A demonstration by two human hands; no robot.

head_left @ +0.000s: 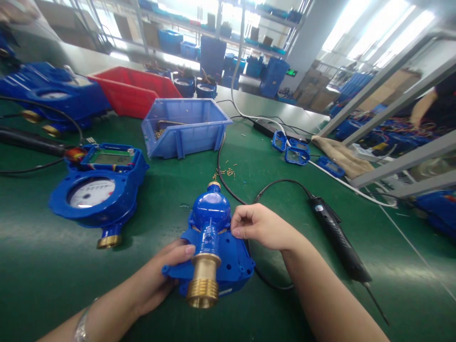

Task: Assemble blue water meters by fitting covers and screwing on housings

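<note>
A blue water meter lies face down in front of me, its threaded brass end pointing toward me. My left hand grips its left edge, thumb on top of the blue housing. At the meter's right side, my right hand is closed in a pinch close against the housing. Whatever is between those fingertips is too small or hidden to make out. Just beyond the meter, several small brass screws are scattered on the green table mat.
A second water meter rests face up at left, below a black-handled tool. Behind are a blue bin and a red bin. An electric screwdriver with a cord lies at right. Blue frames sit farther back.
</note>
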